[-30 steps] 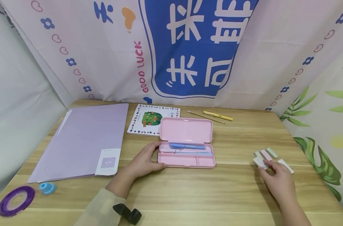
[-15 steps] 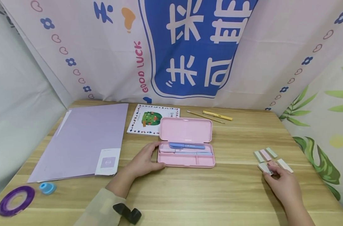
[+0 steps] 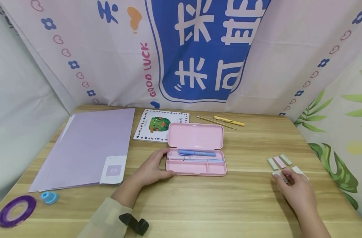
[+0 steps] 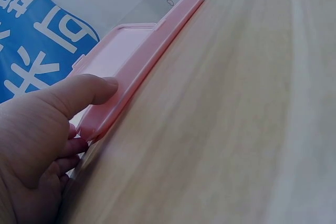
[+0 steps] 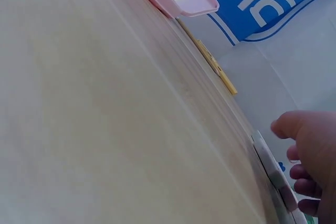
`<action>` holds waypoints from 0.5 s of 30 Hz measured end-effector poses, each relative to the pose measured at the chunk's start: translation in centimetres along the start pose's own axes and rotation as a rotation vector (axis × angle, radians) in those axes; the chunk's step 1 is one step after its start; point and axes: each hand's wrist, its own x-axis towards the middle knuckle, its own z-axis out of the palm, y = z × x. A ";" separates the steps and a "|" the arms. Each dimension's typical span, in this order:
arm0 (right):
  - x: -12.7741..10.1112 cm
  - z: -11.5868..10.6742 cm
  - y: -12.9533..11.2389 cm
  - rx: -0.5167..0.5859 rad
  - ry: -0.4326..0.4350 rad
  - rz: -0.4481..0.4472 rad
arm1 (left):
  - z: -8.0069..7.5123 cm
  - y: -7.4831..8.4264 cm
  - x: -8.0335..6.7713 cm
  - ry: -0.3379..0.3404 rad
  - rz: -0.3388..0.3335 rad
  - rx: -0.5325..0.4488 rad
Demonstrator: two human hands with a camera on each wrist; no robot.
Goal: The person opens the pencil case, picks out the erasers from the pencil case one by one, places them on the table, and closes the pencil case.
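A pink pencil case (image 3: pixel 196 168) lies with its lid up in the middle of the table. It holds a blue pen (image 3: pixel 197 153) and other slim pens. My left hand (image 3: pixel 152 168) grips the case's left end, thumb on the front edge and fingers around the back corner, as the left wrist view also shows. On the right, my right hand (image 3: pixel 300 191) hovers over several small pastel blocks that look like erasers, with a pink one (image 3: pixel 279 162) among them. Its thumb is apart from the loosely bent fingers in the right wrist view. The hand partly hides a white eraser (image 5: pixel 266 157) there.
A lilac folder (image 3: pixel 88 148) and a booklet (image 3: pixel 145 129) lie left and behind. A pencil (image 3: pixel 213 121) and a yellow pen (image 3: pixel 228 121) lie at the back. Purple tape (image 3: pixel 3 216) and a light-blue cap-shaped piece (image 3: pixel 50 197) sit at the front left.
My right hand has put the white eraser it pinched down in front of the others and loosened its fingers. The left hand stays on the pencil case.
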 end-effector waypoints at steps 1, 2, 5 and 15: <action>0.1 0.1 -0.4 0.019 0.008 -0.009 | 0.0 0.0 0.0 0.001 0.000 0.000; 0.2 0.2 -0.7 0.040 0.010 -0.018 | -0.1 0.0 0.0 0.002 0.002 0.001; 0.7 0.7 -2.1 0.093 0.015 -0.067 | -0.1 -0.1 0.0 0.002 0.005 0.004; 5.9 4.2 -8.8 0.254 -0.135 -0.158 | -0.1 -0.3 0.0 0.007 0.010 0.000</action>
